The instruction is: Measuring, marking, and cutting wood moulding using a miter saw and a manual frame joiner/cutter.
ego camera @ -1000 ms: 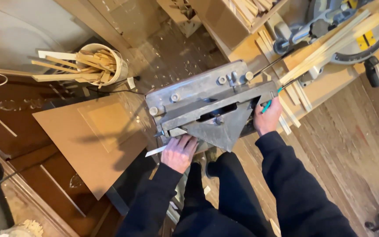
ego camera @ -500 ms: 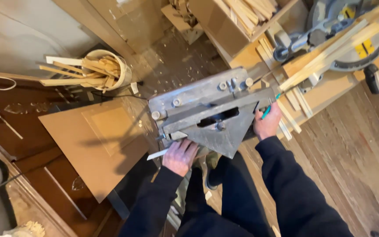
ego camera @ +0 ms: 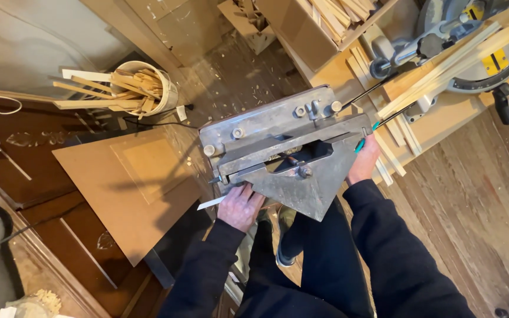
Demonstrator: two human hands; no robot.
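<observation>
I am standing over a grey metal cutting machine [ego camera: 293, 150], looking straight down on its flat top and the triangular plate that points back toward my legs. My left hand [ego camera: 240, 206] rests at the near left edge of the machine, palm down, fingers [ego camera: 244, 191] lying close together and pressed on a thin pale strip of wood [ego camera: 212, 203]. The strip pokes out to the left of my hand and runs under my fingers toward the slot in the machine; I cannot tell how far in it goes.

My right hand [ego camera: 363, 162] is at the right corner of the machine, curled around a teal-handled lever [ego camera: 360, 144]. The handle sits inside my closed fingers, with only its end showing above my knuckles, and a dark rod runs up and away from it.

To my left a brown board [ego camera: 131, 188] lies flat, and beyond it a round bucket [ego camera: 148, 88] holds wood offcuts. To the upper right a saw [ego camera: 472, 41] sits on a workbench [ego camera: 443, 123] with long wood strips [ego camera: 443, 70] laid across it. The wooden floor [ego camera: 237, 76] is scattered with chips.
</observation>
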